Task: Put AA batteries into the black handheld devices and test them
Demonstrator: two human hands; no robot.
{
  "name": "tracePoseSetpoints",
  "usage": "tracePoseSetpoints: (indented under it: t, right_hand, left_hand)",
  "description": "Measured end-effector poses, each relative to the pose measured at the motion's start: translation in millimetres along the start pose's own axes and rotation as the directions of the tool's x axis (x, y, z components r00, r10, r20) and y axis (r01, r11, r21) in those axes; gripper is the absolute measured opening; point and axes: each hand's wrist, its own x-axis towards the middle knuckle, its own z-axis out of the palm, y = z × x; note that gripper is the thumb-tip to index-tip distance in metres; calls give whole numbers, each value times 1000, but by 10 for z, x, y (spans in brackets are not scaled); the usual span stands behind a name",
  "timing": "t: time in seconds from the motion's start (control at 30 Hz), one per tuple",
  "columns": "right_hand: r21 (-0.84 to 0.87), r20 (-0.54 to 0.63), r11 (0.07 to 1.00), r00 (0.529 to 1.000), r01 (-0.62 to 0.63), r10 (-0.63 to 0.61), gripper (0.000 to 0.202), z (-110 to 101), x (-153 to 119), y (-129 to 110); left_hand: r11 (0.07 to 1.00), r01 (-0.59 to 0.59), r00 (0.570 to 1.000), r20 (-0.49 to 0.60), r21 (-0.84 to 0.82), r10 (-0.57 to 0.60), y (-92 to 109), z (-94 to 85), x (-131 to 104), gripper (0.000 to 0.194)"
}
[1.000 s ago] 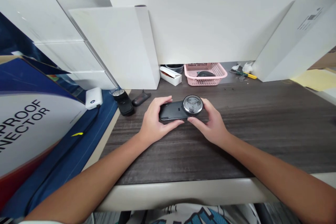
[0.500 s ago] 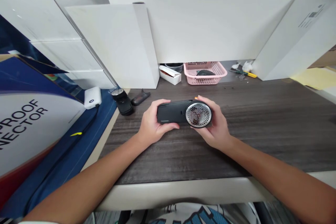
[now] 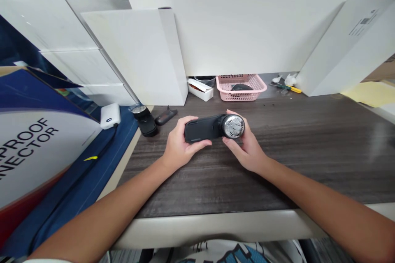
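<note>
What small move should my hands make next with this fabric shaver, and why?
Perhaps a gentle twist of the perforated metal head on the fabric shaver with your right hand: its thumb and fingers sit on opposite sides of the head, while your left hand grips the handle and could steady it.

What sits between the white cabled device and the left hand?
In the head view: the unheld silver-topped black device, then bare tabletop up to the left hand. A small dark item lies just farther back.
</note>
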Motion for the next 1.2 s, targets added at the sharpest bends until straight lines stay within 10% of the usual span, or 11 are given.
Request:
tracePoseSetpoints:
  t: [0.2, 0.53, 1.2]
  right_hand:
    - [138, 135, 990, 991, 8, -27, 88, -41, -3, -22]
    - [8, 33, 993, 992, 120, -120, 78, 12, 20, -72]
    - [-20, 87, 995, 992, 93, -91, 71, -38, 11, -67]
  left_hand:
    - [996, -61, 998, -31, 61, 63, 23, 37, -6, 67]
    - [991, -132, 988, 84, 30, 129, 53, -35, 46, 42]
    - [988, 153, 977, 148, 15, -153, 25, 20, 101, 33]
